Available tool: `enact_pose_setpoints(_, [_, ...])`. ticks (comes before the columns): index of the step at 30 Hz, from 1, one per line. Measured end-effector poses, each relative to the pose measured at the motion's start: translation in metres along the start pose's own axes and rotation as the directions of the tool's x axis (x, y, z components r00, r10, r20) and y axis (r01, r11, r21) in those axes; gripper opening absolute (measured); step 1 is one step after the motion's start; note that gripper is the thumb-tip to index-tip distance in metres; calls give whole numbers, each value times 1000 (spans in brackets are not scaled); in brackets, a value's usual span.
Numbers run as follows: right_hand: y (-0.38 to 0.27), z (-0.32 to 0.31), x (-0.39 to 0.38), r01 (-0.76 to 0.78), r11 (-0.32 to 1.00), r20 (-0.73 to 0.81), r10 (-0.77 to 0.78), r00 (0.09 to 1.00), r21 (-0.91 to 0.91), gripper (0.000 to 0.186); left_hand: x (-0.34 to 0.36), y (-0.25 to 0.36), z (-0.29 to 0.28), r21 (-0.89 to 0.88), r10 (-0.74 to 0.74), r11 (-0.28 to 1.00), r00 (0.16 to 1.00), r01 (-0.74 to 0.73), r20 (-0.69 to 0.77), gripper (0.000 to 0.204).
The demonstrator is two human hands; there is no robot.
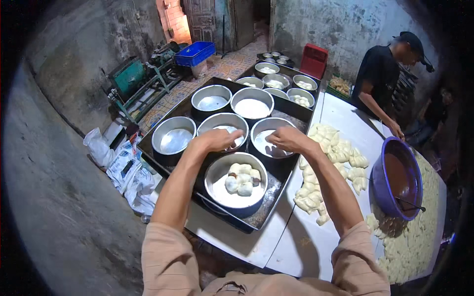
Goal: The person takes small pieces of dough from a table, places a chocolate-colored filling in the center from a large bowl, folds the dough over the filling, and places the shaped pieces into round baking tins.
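My left hand (221, 140) reaches over the middle round metal pan (220, 118), fingers curled down inside its rim. Over the neighbouring pan (273, 122) on the right is my right hand (290, 139), with bent fingers dipping inside. Both hands look closed; whatever they may hold is hidden. Nearest me, another round pan (213, 173) contains a cluster of pale dough balls (243, 179), some with brown showing. Behind my hands, the other pans in the same dark tray (256, 221) have a whitish coating inside and no dough that I can see.
Shaped dough pieces (311, 186) lie on the white table (301, 241) at right, beside a purple basin (379, 172) of brown filling. A person (377, 74) works beyond it. Another tray of pans (291, 106) stands behind; a green machine (129, 79) and blue crate (196, 53) stand at left.
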State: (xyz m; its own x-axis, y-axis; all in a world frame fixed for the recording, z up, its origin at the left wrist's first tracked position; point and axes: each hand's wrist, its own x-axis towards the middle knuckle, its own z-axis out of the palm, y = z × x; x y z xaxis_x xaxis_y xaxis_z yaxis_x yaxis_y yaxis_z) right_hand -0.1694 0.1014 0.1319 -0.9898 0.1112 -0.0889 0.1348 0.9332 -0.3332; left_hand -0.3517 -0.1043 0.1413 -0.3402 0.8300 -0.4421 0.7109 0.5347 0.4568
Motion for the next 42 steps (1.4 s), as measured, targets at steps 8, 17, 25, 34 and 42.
enact_pose_setpoints(8, [12, -16, 45, -31, 993, -390, 73, 918, 111, 45, 20, -18, 16, 539, 224, 836, 960, -100, -170, 22])
enact_pose_setpoints(17, [15, 2, 114, -183, 983, 38, 183, 982, -4, 94, 10, 3, 8, 269, 55, 960, 996, -71, 68, 60])
enact_pose_setpoints(25, [31, 17, 110, -88, 923, 29, 107, 994, -376, 64, 25, -2, 22, 341, 133, 934, 990, -108, -50, 46])
enact_pose_setpoints(34, [-16, -11, 72, 121, 982, -359, -61, 931, 145, 50, -13, -13, 12, 136, 267, 963, 869, -231, -416, 43])
enact_pose_setpoints(42, [2, 21, -43, -38, 979, -41, 30, 999, -199, 37, -113, 58, 56, 299, 461, 887, 725, -352, -511, 26])
